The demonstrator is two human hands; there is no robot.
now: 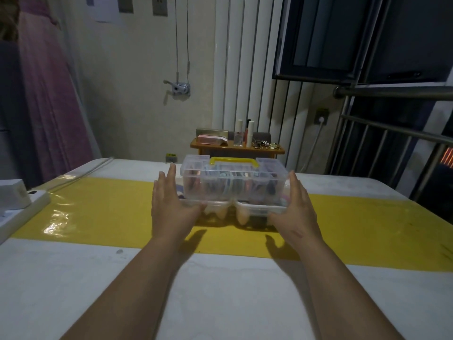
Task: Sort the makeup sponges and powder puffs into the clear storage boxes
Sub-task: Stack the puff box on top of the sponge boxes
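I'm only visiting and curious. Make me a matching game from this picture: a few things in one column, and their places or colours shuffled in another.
Things:
1. handle of the clear box
2. left hand
3. power strip
4. wooden stand

Descriptions:
A. at the left edge of the table
B. yellow
C. beyond the table, carrying bottles
D. open, beside the box's left end

Pairs: 1-B, 2-D, 3-A, 4-C

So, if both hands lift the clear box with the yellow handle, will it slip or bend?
The clear box looks hard-walled, so bending seems unlikely. Its glossy sides may slip between the open left hand and right hand. It looks packed, so probably weighty.
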